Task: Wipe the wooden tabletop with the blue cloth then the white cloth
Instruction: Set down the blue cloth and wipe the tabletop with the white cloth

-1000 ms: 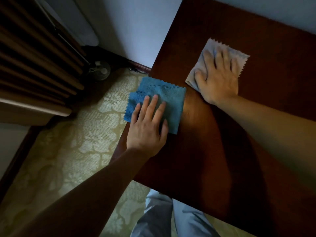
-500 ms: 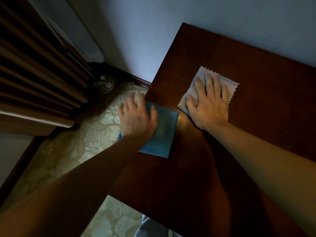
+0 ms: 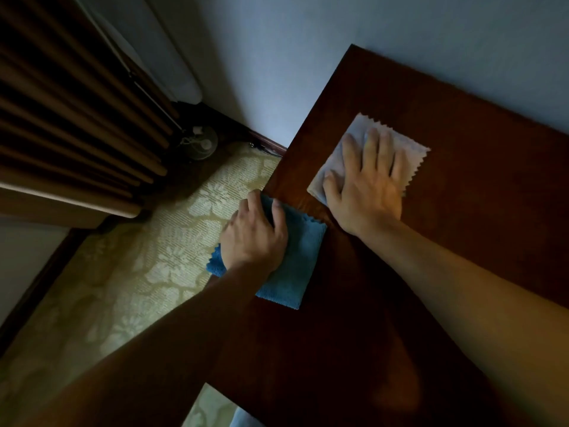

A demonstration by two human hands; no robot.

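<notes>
At the table's (image 3: 462, 211) left edge the left hand (image 3: 254, 238) grips the overhanging blue cloth (image 3: 300, 266), while the right hand (image 3: 366, 186) presses flat-fingered on the white cloth (image 3: 409, 149) nearer the far edge.

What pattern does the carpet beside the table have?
A pale floral pattern on the yellowish carpet, seen best in the head view, the only one.

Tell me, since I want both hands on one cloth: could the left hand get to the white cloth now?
Probably yes. The left hand lies on the blue cloth, close to the white cloth, bare tabletop between; the right hand covers most of it.
</notes>
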